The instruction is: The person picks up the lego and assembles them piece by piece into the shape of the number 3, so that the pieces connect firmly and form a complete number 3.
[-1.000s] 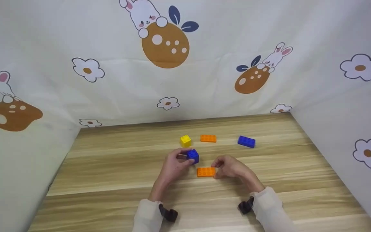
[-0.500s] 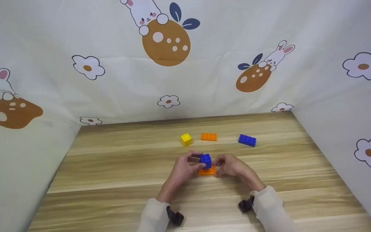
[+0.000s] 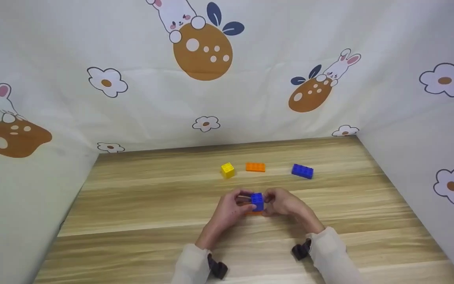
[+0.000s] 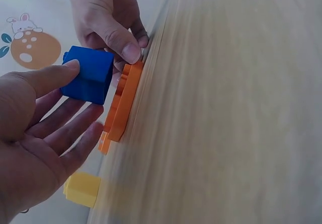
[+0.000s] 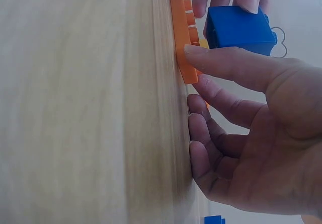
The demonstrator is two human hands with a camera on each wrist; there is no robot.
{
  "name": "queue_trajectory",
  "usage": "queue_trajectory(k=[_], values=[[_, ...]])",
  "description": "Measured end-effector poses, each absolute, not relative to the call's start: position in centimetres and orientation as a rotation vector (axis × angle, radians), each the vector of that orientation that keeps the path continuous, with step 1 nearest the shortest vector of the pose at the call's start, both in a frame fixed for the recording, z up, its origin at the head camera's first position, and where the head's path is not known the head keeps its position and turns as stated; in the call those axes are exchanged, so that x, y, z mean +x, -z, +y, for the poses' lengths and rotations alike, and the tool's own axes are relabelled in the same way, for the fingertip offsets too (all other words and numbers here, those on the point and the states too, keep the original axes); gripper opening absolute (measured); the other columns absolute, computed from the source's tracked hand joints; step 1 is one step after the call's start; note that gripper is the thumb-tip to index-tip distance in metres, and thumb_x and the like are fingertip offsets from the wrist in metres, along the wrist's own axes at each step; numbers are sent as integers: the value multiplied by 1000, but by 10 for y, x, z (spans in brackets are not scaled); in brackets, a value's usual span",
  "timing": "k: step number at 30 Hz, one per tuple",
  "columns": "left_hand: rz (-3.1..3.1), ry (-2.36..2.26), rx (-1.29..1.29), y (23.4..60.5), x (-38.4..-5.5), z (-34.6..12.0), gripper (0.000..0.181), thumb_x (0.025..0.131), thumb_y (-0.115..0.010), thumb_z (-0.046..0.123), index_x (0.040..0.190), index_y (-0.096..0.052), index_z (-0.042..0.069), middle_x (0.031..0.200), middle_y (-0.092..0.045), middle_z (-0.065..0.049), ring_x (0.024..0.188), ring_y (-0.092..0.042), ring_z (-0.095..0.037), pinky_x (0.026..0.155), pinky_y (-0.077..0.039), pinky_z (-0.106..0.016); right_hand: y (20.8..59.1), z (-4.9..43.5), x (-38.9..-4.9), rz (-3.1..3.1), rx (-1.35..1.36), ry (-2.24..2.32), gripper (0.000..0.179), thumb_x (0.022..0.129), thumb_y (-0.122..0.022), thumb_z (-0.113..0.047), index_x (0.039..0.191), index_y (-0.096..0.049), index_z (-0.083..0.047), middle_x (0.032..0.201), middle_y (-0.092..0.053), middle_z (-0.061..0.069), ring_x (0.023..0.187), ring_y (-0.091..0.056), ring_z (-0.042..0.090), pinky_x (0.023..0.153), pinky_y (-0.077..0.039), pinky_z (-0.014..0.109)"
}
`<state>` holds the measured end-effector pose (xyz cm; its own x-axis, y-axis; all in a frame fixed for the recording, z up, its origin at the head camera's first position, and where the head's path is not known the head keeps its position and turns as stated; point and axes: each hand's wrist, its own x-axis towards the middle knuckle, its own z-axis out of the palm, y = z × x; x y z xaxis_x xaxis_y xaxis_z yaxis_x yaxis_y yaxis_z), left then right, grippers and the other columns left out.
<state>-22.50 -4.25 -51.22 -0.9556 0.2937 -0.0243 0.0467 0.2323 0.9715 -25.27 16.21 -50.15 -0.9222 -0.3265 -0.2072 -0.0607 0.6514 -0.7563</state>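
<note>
My left hand (image 3: 231, 209) pinches a blue cube-shaped toy brick (image 4: 89, 75) between thumb and fingers. The brick's studs face up, and it hangs close over a flat orange toy brick (image 5: 182, 38) on the table. In the right wrist view a gap shows between the two. My right hand (image 3: 286, 204) holds the right end of that orange brick, thumb at the near side and index finger opposite, other fingers curled against the tabletop. From the head view the blue brick and left fingers hide most of the orange one.
Farther back on the wooden table (image 3: 140, 197) lie a yellow cube brick (image 3: 227, 170), a second flat orange brick (image 3: 255, 167) and a flat blue brick (image 3: 302, 171). A printed cloth curtain (image 3: 250, 106) rises behind the table and along both sides.
My left hand has carried the blue cube brick rightward and slightly nearer, from beside the orange brick to over it. The right hand has stayed at the orange brick's end.
</note>
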Motion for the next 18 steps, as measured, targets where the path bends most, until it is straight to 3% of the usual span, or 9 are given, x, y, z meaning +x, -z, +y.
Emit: queue_trajectory(k=[18], values=[[2392, -1670, 350, 511, -226, -40, 34, 89, -72, 3, 122, -66, 10, 126, -67, -12, 112, -67, -26, 95, -57, -40, 500, 160, -253, 2497, -209, 1173, 31, 68, -85, 2, 92, -67, -5, 91, -65, 3, 83, -55, 16, 77, -46, 25]])
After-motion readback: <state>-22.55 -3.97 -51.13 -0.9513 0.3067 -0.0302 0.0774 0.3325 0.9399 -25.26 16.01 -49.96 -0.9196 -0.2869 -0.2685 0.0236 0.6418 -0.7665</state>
